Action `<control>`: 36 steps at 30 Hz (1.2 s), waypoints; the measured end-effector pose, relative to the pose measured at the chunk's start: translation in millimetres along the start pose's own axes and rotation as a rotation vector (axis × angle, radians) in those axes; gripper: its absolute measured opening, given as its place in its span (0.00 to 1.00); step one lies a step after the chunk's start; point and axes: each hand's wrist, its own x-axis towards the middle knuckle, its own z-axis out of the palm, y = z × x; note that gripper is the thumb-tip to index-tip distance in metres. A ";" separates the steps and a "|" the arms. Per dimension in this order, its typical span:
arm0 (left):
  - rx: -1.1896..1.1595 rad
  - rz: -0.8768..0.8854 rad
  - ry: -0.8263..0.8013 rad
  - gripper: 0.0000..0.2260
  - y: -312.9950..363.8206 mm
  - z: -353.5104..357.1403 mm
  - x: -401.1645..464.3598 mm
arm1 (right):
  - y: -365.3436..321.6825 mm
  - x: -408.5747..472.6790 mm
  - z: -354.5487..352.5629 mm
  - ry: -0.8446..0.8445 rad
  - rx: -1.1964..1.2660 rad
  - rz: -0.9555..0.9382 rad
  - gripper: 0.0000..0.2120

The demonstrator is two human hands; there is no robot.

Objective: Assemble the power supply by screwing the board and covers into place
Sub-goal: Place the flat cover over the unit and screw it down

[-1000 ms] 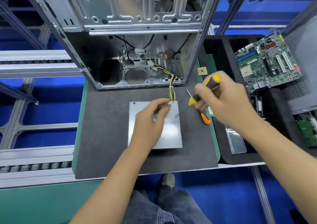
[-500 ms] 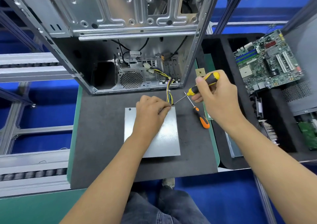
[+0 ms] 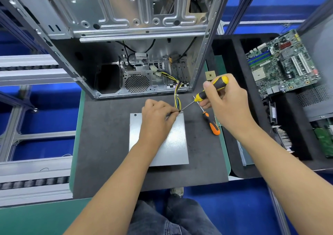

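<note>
The power supply [image 3: 173,144] lies flat on the dark mat [image 3: 104,144], its plain metal cover facing up; a screw [image 3: 135,115] sits in its far left corner. A bundle of yellow and black wires [image 3: 177,97] runs from its far right corner into the case. My left hand [image 3: 158,115] rests on the cover and pinches a small dark screw at that far right corner. My right hand [image 3: 225,101] grips a yellow-and-black screwdriver [image 3: 210,90], whose tip touches the pinched screw.
An open metal computer case [image 3: 126,36] stands right behind the power supply. An orange-handled screwdriver [image 3: 212,124] lies on the mat to the right. A black tray [image 3: 234,58] on the right holds a motherboard [image 3: 282,63] and other parts. Conveyor rails [image 3: 32,69] run on the left.
The screwdriver tip swung from above the cover's middle to the far right corner. My left hand shifted up to that corner and closed its fingertips on the screw.
</note>
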 end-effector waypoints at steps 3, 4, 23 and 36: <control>0.004 0.005 0.006 0.02 -0.7 0.7 0.2 | -1.7 -2.7 0.3 -0.019 -0.064 -0.043 0.09; 0.006 0.008 0.009 0.02 -0.9 0.9 0.0 | -2.7 -3.7 0.3 -0.030 -0.086 -0.062 0.10; -0.243 -0.016 0.026 0.14 24.5 -17.3 4.8 | -78.9 14.1 14.5 -0.340 -1.235 -0.580 0.16; -0.475 -0.128 -0.055 0.15 50.2 -28.9 25.3 | -100.3 20.7 11.7 -0.408 -1.266 -0.495 0.14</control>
